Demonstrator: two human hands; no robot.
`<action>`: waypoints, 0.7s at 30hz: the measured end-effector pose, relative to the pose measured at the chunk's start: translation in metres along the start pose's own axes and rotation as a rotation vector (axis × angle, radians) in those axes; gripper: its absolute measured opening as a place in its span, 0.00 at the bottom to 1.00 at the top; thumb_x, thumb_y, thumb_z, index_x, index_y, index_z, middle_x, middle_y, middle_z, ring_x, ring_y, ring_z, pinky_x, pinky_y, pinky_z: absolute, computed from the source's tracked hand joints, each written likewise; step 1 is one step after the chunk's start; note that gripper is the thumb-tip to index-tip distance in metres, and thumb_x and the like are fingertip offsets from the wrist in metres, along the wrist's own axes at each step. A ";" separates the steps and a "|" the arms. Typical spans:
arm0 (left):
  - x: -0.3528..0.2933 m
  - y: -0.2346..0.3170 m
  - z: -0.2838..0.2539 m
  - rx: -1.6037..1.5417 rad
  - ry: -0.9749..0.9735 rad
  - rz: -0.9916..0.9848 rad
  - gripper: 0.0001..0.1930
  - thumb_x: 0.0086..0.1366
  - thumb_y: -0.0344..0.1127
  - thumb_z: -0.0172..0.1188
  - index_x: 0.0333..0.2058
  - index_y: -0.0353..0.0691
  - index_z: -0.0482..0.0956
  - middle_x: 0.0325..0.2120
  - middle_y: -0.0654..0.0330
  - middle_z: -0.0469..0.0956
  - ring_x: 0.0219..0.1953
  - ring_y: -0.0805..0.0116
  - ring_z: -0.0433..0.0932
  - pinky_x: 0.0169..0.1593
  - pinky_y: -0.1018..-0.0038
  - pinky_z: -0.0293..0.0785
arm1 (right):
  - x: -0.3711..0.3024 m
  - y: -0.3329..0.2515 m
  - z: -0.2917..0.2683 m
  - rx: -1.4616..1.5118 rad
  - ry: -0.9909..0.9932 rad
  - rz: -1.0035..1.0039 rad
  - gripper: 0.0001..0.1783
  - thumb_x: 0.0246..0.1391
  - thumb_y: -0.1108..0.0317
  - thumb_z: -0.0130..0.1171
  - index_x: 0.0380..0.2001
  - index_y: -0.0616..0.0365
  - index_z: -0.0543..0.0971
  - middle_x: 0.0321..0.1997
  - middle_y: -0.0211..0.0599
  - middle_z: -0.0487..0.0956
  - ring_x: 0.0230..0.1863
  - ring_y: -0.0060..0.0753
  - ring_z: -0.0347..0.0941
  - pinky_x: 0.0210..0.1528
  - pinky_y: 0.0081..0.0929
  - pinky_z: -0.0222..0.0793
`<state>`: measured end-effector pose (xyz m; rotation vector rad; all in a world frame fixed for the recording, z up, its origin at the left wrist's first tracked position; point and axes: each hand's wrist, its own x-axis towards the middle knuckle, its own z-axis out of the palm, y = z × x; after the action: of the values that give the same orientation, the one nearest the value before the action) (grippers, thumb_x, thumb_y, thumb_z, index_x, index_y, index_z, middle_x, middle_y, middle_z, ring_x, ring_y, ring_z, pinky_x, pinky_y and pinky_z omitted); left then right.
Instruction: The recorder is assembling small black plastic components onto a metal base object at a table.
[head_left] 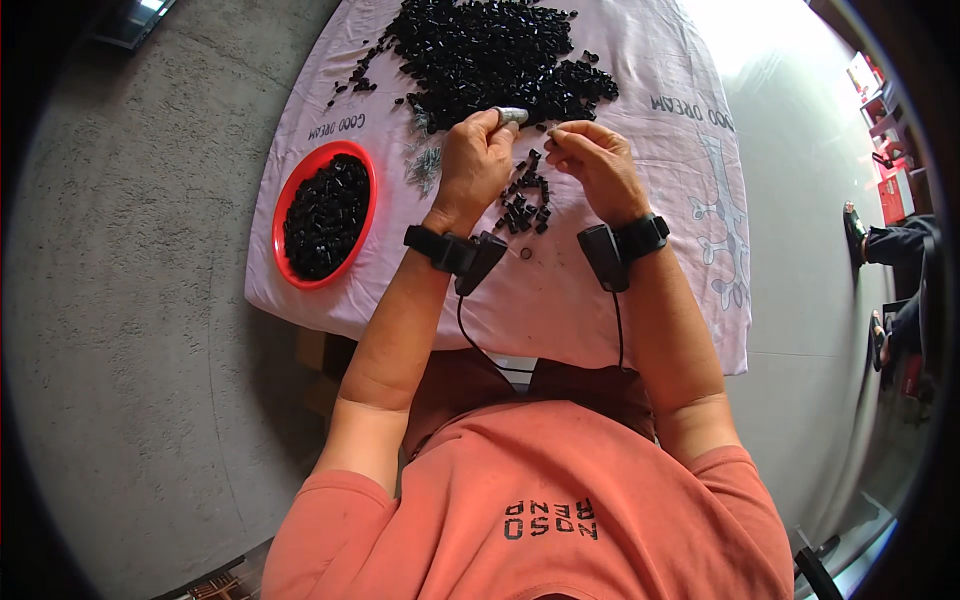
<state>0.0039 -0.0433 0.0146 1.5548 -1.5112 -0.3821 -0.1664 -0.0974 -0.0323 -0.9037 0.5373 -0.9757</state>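
My left hand (472, 168) is closed near the front edge of a large heap of small glossy black pieces (490, 50). A silvery-grey wrap (512, 115) covers the tip of one of its digits, and whatever those fingers grip is hidden. Just to the right, my right hand (600, 168) pinches thumb against fingertips; a tiny dark spot shows there, too small to name. Between and below the hands lies a loose scatter of black pieces (522, 205). One small dark ring (526, 254) sits apart, nearer to me.
A red oval basin (371, 215) full of black pieces stands at the table's left. Pale pink printed cloth (660, 310) covers the table. Cables hang from both wrist-worn devices. At the far right, another person's legs and feet (885, 245) are beside red boxes.
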 end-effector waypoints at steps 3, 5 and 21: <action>0.004 -0.006 0.007 0.174 -0.068 0.054 0.06 0.60 0.29 0.59 0.34 0.38 0.84 0.30 0.49 0.82 0.33 0.54 0.83 0.38 0.66 0.79 | 0.003 -0.001 -0.008 0.020 0.029 -0.033 0.08 0.61 0.69 0.60 0.40 0.62 0.81 0.35 0.37 0.83 0.34 0.24 0.79 0.38 0.19 0.74; 0.005 -0.008 0.014 0.285 -0.109 0.002 0.06 0.57 0.33 0.61 0.31 0.41 0.85 0.29 0.49 0.82 0.35 0.51 0.83 0.40 0.63 0.79 | 0.003 -0.001 -0.008 0.025 0.019 -0.033 0.08 0.61 0.69 0.60 0.40 0.62 0.81 0.36 0.37 0.83 0.34 0.24 0.79 0.38 0.19 0.74; 0.002 -0.012 0.024 0.215 -0.122 -0.055 0.06 0.53 0.31 0.67 0.29 0.37 0.80 0.27 0.53 0.83 0.31 0.59 0.83 0.37 0.68 0.79 | 0.005 0.005 -0.004 -0.060 -0.017 -0.010 0.07 0.61 0.69 0.60 0.38 0.59 0.82 0.35 0.33 0.83 0.34 0.21 0.79 0.40 0.19 0.75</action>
<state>-0.0060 -0.0559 -0.0064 1.7712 -1.6497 -0.3606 -0.1648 -0.1021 -0.0388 -0.9682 0.5508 -0.9640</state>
